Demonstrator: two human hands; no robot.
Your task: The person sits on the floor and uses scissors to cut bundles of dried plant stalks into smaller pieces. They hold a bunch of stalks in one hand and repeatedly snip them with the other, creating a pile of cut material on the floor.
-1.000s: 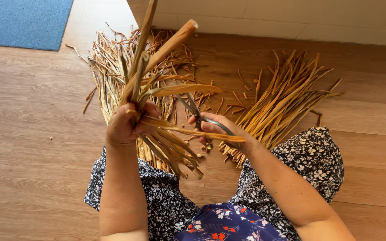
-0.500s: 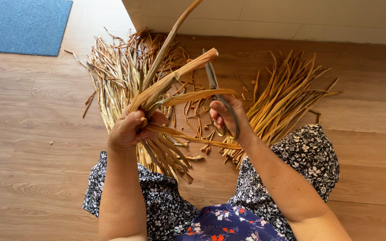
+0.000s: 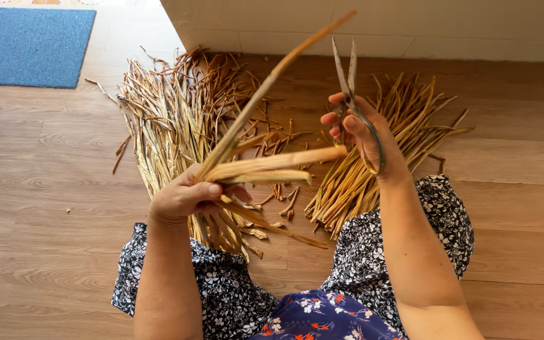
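- The left hand point(image 3: 181, 200) was clenched around a small bunch of dried reed stalks point(image 3: 266, 165), held up over the lap, with one long stalk slanting up toward the wall
- The right hand point(image 3: 363, 129) gripped a pair of scissors point(image 3: 349, 82), fingers through the loops, blades pointing up and nearly closed, apart from the bunch and cutting nothing
- A neat pile of trimmed stalks point(image 3: 379, 151) lay on the floor point(image 3: 45, 164) behind the right hand; judging by it, a fair share of the trimming looked done
- A larger, tangled heap of untrimmed stalks point(image 3: 171, 119) lay to the left, so much seemed left to do
- Short offcuts point(image 3: 278, 204) lay scattered between the two piles
- The lower ends of the bunch were hidden behind the left hand, and the scissor handles were partly covered by the fingers
- A blue mat point(image 3: 29, 45) was cut off at the top left corner
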